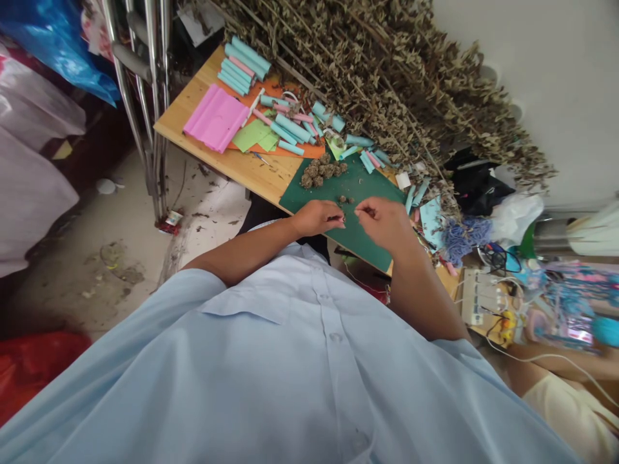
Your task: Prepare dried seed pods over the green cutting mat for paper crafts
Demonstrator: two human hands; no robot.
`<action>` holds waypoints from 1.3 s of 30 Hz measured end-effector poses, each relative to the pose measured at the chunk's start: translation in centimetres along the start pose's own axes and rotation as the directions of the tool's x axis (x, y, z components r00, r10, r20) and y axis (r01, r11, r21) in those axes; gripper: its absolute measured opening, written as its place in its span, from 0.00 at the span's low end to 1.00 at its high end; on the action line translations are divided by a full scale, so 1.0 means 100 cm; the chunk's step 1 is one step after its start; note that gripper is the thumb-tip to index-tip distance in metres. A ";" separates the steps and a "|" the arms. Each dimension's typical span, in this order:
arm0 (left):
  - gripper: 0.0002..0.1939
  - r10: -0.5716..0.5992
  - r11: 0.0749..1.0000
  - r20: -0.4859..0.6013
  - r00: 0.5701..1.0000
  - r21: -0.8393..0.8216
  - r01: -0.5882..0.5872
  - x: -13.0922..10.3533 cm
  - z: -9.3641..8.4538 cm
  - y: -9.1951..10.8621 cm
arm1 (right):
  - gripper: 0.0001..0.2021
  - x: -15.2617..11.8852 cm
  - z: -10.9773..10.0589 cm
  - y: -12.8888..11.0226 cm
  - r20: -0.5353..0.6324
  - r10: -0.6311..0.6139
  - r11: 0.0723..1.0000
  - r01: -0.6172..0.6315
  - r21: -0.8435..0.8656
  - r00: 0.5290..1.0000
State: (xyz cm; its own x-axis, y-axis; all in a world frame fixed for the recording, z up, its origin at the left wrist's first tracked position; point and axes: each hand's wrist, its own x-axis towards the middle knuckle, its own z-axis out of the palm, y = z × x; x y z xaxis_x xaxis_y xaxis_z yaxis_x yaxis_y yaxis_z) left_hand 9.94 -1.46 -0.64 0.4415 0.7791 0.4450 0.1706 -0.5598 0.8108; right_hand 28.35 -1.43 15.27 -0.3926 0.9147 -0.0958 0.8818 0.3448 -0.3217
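Note:
My left hand (319, 218) is over the near edge of a green cutting mat (370, 241), its fingertips pinched together. Whatever is between them is too small to make out. Facing it, a short gap away, my right hand (384, 220) is also closed in a pinch, and I cannot tell what it holds. Just beyond the fingertips, a few small brown crumbly bits (343, 199) lie on the mat. Farther back sits a heap of dried brown clumps (319, 171).
Blue and pink paper rolls (293, 129), a pink sheet (217, 119) and green papers (255, 136) cover the wooden table's left part. Dried leafy stalks (367, 71) lean along the back. Metal crutches (149, 96) stand left. A power strip (478, 296) and another person's arm (565, 362) are at right.

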 end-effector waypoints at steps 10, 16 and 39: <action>0.16 0.033 0.999 0.002 0.999 0.023 -0.033 -0.002 0.000 -0.003 | 0.10 -0.018 0.024 0.015 -0.046 -0.255 0.957 0.259 0.134 0.966; 0.16 0.035 0.999 0.002 0.999 0.011 -0.035 -0.002 -0.002 -0.002 | 0.11 -0.018 0.029 0.020 -0.027 -0.306 0.951 0.307 0.042 0.952; 0.15 -0.022 1.000 0.015 1.000 -0.003 0.022 -0.002 -0.010 0.006 | 0.09 -0.020 0.044 0.023 -0.274 -0.031 0.979 0.084 0.186 0.961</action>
State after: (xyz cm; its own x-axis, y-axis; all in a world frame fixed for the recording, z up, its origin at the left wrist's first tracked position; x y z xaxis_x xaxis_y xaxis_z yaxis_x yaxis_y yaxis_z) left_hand 9.09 -1.74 0.14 0.4511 0.7870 0.4210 0.1779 -0.5415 0.8217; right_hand 30.02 -3.42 10.61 -0.3330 0.9264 0.1755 0.7817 0.3753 -0.4981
